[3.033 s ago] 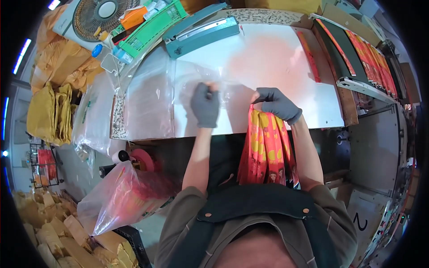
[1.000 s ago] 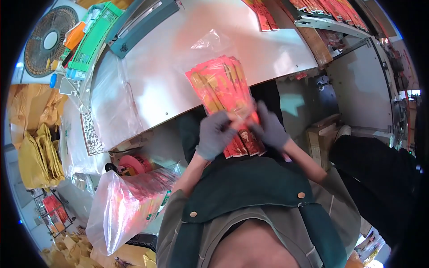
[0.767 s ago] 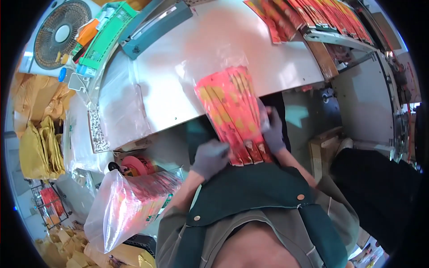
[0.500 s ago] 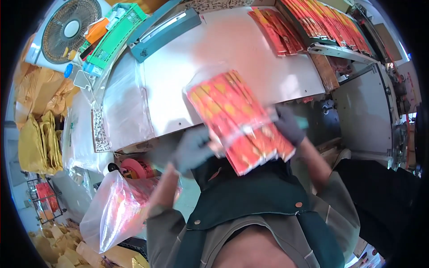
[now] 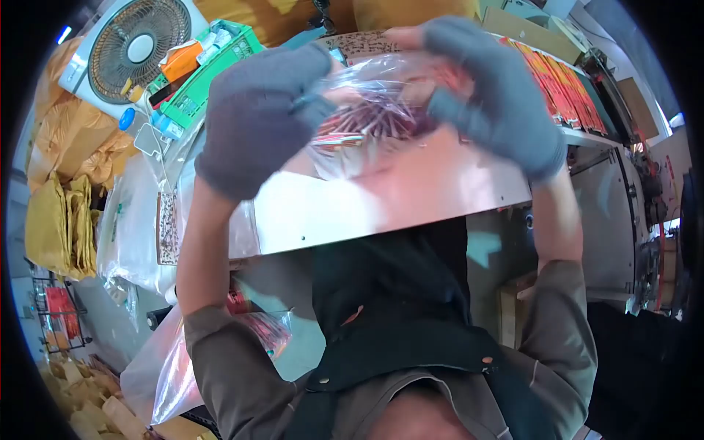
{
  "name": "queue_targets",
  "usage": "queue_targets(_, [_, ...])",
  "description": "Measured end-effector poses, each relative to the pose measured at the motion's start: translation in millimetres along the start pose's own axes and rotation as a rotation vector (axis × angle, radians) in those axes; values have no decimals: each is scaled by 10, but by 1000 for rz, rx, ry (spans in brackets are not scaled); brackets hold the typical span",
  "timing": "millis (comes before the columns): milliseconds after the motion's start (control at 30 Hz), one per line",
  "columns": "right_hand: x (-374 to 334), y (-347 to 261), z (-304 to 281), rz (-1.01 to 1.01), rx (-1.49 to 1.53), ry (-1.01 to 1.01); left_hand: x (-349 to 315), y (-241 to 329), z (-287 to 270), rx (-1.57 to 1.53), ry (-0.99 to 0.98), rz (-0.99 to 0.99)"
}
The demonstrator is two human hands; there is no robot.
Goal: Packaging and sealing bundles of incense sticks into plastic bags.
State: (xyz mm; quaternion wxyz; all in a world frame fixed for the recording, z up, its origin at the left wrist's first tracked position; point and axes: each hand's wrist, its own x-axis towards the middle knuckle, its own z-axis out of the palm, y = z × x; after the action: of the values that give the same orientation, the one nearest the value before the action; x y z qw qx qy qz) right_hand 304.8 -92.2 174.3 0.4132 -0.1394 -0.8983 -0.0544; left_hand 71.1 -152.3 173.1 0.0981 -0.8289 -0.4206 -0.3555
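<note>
A clear plastic bag [image 5: 352,165] is held up over the white worktable [image 5: 330,209], with a bundle of red flat packets [image 5: 370,121] inside, their edges facing me. My left hand [image 5: 268,117], in a grey fingerless glove, is closed on the left side of the bag. My right hand [image 5: 502,106], gloved alike, grips the bag's right side near its far edge; its fingertips are somewhat blurred. The far side of the bundle is hidden behind the plastic and my hands.
Back left stand a fan [image 5: 139,50] and a green basket [image 5: 209,70] of small items. Clear plastic sheets [image 5: 136,231] lie at the left. Rows of red packets [image 5: 561,88] stand at the back right. A filled clear bag [image 5: 172,359] sits lower left, near brown wrapped packs [image 5: 62,227].
Both hands have risen and moved away from my body, over the table. The bundle, earlier flat near the table's front edge with its printed face up, is now tilted, edges toward me.
</note>
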Motion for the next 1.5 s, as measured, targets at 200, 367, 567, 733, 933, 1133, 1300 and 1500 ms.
queue_targets(200, [151, 23, 494, 4, -159, -452, -215, -102, 100, -111, 224, -21])
queue_targets(367, [648, 592, 1150, 148, 204, -204, -524, -471, 798, -1078, -138, -883])
queue_targets(567, [368, 2089, 2483, 610, 142, 79, -722, -1183, 1666, -1485, -35, -1176])
queue_targets(733, [1050, 2002, 2410, 593, 270, 20, -633, -1611, 1587, -1353, 101, -1245])
queue_targets(933, [455, 2458, 3080, 536, 77, -177, -792, -2055, 1913, -1428, 320, -1288])
queue_targets(1133, [399, 2352, 3172, 521, 63, -85, -1007, -2162, 2032, -1567, 270, -1208])
queue_targets(1300, [543, 2261, 3109, 643, 10, -268, -1180, -2099, 2110, -1564, 272, -1163])
queue_targets(1500, [348, 2096, 2686, 625, -34, -319, -1458, -1783, 2003, -1729, 266, -1155])
